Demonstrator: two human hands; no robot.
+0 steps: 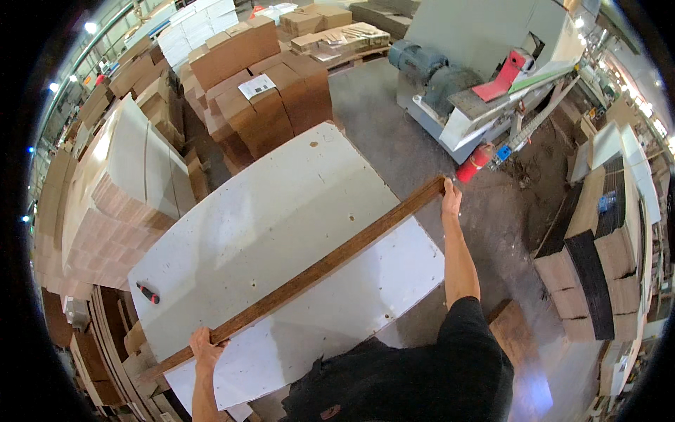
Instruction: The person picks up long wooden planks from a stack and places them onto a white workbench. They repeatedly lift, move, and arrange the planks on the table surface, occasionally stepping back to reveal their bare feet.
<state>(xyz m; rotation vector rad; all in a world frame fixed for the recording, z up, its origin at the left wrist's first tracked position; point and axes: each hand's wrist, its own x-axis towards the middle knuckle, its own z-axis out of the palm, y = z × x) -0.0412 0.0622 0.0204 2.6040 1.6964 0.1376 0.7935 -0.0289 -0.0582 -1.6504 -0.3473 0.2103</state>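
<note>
A long, narrow brown wooden strip runs slantwise across a white tabletop, from near left to far right. My left hand is closed around it close to its near left end, which sticks out past the hand. At the far right end my right hand grips it, with that arm stretched out beyond the table's right edge. Whether the strip rests on the tabletop or is held just above it, I cannot tell. A small red and black hand tool lies near the tabletop's left edge.
Brown cartons are stacked beyond the table, and a strapped stack of pale panels stands left. A grey machine with motors is at far right, with a red fire extinguisher beside it. More stacked boards stand right.
</note>
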